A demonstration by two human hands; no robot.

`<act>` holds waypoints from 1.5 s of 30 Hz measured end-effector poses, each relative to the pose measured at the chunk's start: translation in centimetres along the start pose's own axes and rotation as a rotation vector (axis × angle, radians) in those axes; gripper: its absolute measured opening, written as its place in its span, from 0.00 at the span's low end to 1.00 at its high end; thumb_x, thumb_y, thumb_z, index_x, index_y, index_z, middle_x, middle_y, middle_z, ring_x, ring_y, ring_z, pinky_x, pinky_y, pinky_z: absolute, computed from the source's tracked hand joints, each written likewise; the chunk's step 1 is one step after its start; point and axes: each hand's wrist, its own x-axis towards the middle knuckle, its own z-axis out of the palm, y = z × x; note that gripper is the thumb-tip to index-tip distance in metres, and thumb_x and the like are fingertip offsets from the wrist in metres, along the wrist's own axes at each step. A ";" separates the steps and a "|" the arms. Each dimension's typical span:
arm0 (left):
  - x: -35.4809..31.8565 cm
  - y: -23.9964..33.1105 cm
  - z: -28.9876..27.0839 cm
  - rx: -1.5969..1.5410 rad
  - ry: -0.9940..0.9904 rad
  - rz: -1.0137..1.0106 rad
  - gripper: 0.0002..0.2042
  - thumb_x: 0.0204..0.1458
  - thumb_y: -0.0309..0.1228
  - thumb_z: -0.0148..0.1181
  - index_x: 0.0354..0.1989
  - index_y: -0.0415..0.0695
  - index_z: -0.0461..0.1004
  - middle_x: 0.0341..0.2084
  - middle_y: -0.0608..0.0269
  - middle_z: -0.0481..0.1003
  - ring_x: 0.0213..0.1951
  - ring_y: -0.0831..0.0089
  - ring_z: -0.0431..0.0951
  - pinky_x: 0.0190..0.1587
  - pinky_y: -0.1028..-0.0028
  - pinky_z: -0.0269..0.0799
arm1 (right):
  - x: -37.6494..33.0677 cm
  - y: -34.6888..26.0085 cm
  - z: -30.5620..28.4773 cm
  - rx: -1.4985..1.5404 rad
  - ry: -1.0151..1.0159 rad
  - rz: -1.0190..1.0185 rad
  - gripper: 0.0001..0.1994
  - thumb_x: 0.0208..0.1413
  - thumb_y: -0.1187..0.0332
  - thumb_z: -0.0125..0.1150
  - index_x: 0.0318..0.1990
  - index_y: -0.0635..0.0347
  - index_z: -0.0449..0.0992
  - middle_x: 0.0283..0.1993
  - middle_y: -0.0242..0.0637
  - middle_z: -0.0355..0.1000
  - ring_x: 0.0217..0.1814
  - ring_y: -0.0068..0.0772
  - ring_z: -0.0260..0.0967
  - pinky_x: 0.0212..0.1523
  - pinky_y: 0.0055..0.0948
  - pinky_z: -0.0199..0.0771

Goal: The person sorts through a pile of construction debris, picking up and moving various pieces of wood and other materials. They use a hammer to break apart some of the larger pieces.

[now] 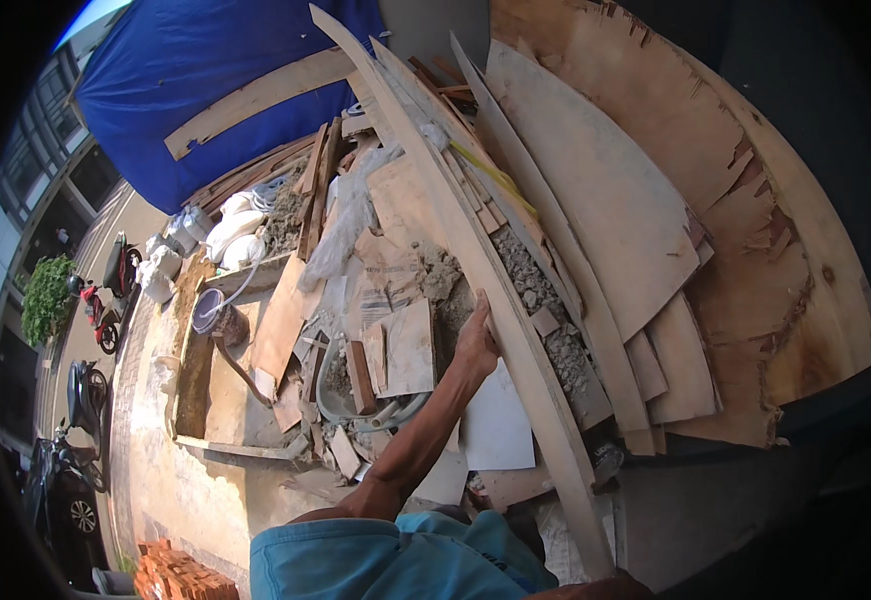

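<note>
Amid the rubble, the left hand (pixel 476 340) has its grip around a long, pale, dusty plank (pixel 475 262).

My pile of wood and junk, counted.
I see one hand (pixel 476 338) of mine on one long plank (pixel 495 300). There is one blue tarp (pixel 205 80), one purple bucket (pixel 206 311), one stack of red bricks (pixel 177 574) and one green bush (pixel 47 298). I count two big round boards (pixel 595 190) and three white sacks (pixel 235 225). There are about four motorbikes (pixel 85 390) down on the street. The small wood scraps and stone bits are too many for me to count.
</note>
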 end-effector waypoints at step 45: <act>-2.2 -6.7 -3.1 0.801 -0.182 -0.018 0.35 0.55 0.50 0.55 0.60 0.29 0.61 0.55 0.42 0.66 0.60 0.55 0.64 0.56 0.56 0.67 | 26.6 -17.7 -11.4 -0.445 0.526 -0.286 0.10 0.49 0.72 0.61 0.39 0.64 0.72 0.30 0.54 0.74 0.35 0.56 0.75 0.37 0.50 0.74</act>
